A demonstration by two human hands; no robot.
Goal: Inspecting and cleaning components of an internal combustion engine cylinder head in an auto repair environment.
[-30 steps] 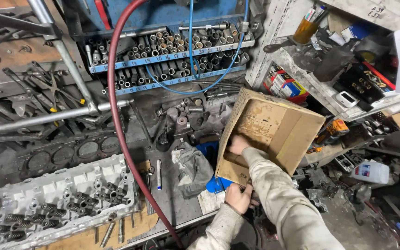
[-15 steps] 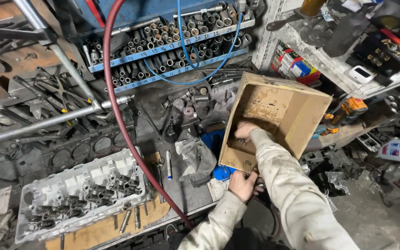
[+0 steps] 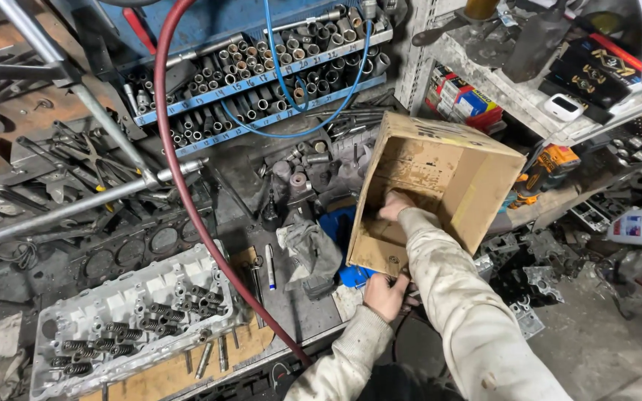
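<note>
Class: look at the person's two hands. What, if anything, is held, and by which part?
The left hand holds the cardboard box by its bottom edge; the right hand reaches inside it, grip hidden.

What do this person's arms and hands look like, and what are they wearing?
Both arms are in long, light grey-beige sleeves, smudged and stained with workshop dirt. The left hand and right hand are bare: no gloves, and no rings or watch that show.

Car repair workshop, greasy workbench point(image 3: 291, 297) with an aluminium cylinder head point(image 3: 124, 315), socket racks point(image 3: 261, 82) on the wall behind the head, gasket point(image 3: 135, 249) just beside it, red hose point(image 3: 180, 171) across
</note>
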